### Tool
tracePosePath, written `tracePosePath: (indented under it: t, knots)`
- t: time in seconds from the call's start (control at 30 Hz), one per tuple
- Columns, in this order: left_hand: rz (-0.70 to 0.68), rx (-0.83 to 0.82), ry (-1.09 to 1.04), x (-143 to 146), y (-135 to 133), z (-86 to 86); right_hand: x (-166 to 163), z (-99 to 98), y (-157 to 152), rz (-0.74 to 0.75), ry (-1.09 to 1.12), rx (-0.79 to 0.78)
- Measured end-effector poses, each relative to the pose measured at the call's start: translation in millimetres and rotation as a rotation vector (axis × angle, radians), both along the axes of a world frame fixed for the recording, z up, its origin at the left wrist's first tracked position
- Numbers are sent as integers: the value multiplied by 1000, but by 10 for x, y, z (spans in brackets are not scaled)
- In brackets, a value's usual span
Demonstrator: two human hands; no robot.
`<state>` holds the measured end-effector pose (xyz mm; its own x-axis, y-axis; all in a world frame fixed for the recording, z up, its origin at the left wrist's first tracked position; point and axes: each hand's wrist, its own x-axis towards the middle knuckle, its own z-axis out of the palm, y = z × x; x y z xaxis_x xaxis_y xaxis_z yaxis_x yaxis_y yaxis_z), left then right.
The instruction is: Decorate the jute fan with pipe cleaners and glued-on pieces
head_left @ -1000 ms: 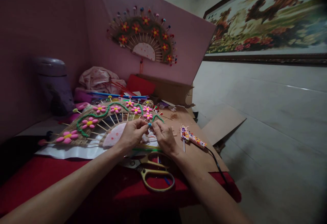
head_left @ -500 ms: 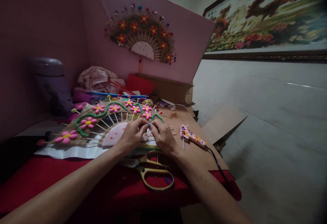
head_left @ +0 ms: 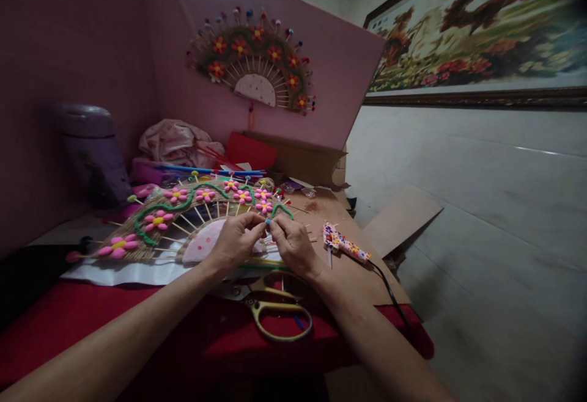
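A small blue piece (head_left: 268,222), too tiny to make out in full, is pinched between my fingertips. My left hand (head_left: 236,240) closes on it from the left and my right hand (head_left: 293,244) from the right, fingertips nearly meeting. Both hands are above the right part of a craft fan (head_left: 120,231) of twine and thin sticks. Pink flowers with yellow centres and a wavy green strip (head_left: 145,209) decorate the fan. At its base is a white half-round with red dots (head_left: 202,242), partly covered by my left hand.
Gold-handled scissors (head_left: 280,335) lie on the red cloth (head_left: 192,335) below my hands. A flower-patterned glue gun (head_left: 345,244) with a black cord rests on cardboard (head_left: 376,283) at the right. A purple bottle (head_left: 98,151) stands left. Another fan (head_left: 257,54) hangs on the pink board.
Both hands stay in almost the same place, still pinching the blue piece. The view has shifted very slightly; nothing else has visibly moved.
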<state>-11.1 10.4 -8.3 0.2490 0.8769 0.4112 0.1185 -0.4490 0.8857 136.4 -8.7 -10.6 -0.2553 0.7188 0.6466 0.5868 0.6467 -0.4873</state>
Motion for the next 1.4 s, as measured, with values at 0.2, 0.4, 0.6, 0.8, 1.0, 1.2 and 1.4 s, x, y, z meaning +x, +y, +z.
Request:
tracePosePath:
  t: [0.2,0.4,0.6,0.8,1.0,1.2,1.4]
  knots:
    - [-28,61,139,-38,3,10,52,-1,21,54,-61,-11]
    - [-118,-56,140,-53,-15,4,46,-36,25,75,-47,-42]
    - [-142,-115,20,-16,-57,-26,-25,-105,0,8,29,2]
    - [-106,-93,-9,1,-69,-52,-68,-150,-34,-102,-12,16]
    - [-100,-155,-118,30,-90,20,-65,-103,-25,-72,19,-3]
    - [-124,-243,-192,24,-102,89,-29,-55,-11,-13,54,-26]
    - [-102,-193,-155,33,-95,65,-8,-44,-16,20,29,-18]
